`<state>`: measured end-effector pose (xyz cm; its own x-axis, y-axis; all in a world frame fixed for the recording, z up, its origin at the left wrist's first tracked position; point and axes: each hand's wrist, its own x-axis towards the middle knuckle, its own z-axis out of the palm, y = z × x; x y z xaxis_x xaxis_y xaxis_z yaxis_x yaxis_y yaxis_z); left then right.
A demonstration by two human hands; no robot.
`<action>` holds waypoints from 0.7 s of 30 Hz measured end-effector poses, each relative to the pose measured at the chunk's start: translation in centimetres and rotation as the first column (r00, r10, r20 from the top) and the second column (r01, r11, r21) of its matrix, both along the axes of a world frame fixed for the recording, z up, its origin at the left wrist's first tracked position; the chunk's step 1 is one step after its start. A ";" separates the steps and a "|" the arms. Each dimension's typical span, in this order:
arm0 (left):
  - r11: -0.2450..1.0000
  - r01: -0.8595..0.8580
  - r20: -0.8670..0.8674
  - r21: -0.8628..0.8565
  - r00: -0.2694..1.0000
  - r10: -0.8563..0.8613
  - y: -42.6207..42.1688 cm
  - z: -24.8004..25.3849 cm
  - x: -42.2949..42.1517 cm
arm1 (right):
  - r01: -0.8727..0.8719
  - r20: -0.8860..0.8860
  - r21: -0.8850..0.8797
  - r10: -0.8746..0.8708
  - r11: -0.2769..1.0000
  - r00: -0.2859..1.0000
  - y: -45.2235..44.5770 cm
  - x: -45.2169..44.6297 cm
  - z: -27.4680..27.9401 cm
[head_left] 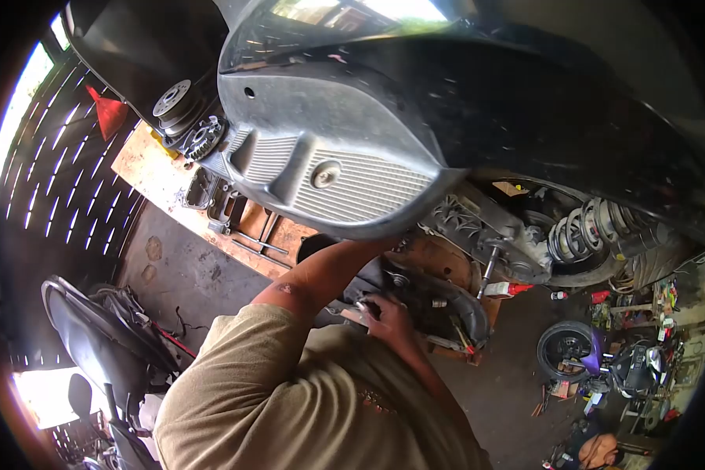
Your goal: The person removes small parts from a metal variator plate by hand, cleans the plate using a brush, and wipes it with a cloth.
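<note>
A scooter's grey ribbed footboard [345, 180] and glossy black body panel [525, 110] fill the upper view. My left forearm reaches up under the footboard's lower edge, and the hand is hidden behind it. Lower down, my right hand [388, 319] is closed, fingers curled, beside a dark elongated cover [439, 301]. Something small and silvery shows at its fingertips, too small to name. A metal engine casing [478, 227] with a shiny bar-like tool [489, 270] standing out from it lies to the right of the footboard's edge.
A wooden board [153, 168] carries scooter parts, including a pulley-like part [172, 100] and a T-shaped metal tool [262, 239]. A coil spring shock [591, 227] is at right. A red funnel [108, 113] hangs at left. Another scooter [94, 337] and a purple motorcycle [595, 352] stand nearby.
</note>
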<state>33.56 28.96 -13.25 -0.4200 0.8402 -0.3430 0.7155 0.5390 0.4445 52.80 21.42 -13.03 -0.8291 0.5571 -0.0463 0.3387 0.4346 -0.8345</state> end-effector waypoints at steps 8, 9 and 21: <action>0.998 0.046 -0.123 -0.042 0.991 -0.050 1.8 -6.0 0.6 | -0.097 -0.011 0.010 0.097 0.995 0.995 0.8 0.2 -0.4; 0.997 0.038 -0.121 -0.064 0.992 -0.045 1.9 -6.0 0.5 | -0.111 -0.014 0.011 0.111 0.994 0.994 0.9 0.2 -0.4; 0.998 -0.022 -0.091 0.063 0.995 0.028 0.1 -6.9 -0.7 | -0.094 -0.085 0.060 0.099 0.994 0.991 0.8 0.5 -0.6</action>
<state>32.89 29.01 -20.17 -0.4683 0.8475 -0.2500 0.7414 0.5308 0.4106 53.32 22.24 -13.61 -0.8785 0.4742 0.0578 0.2197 0.5085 -0.8326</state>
